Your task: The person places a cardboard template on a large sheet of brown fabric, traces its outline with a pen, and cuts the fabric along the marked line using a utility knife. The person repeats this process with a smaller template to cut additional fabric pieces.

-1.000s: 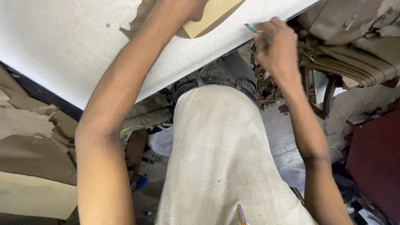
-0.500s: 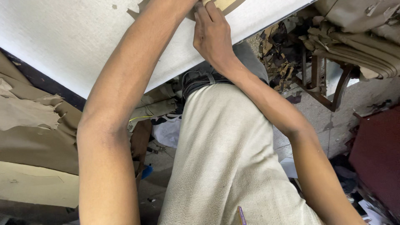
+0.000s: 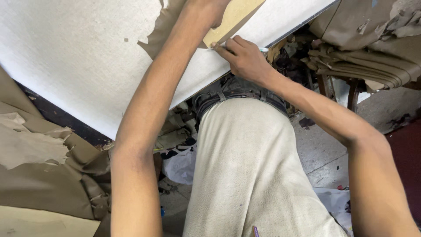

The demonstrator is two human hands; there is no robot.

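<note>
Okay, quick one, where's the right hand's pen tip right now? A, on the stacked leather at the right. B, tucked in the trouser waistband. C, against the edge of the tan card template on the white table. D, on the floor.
C: the right hand holds a pen whose tip meets the lower edge of the tan card template on the white table.

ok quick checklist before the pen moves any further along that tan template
1. Left hand pressing the tan template down: ok, though the hand is partly cut off by the frame.
2. Right hand gripping the pen: ok.
3. Pen tip at the template's edge: ok, it looks to meet it.
4. White sheet flat under the template: ok where visible.
5. Template's far end in place: cannot tell, out of frame.
</note>
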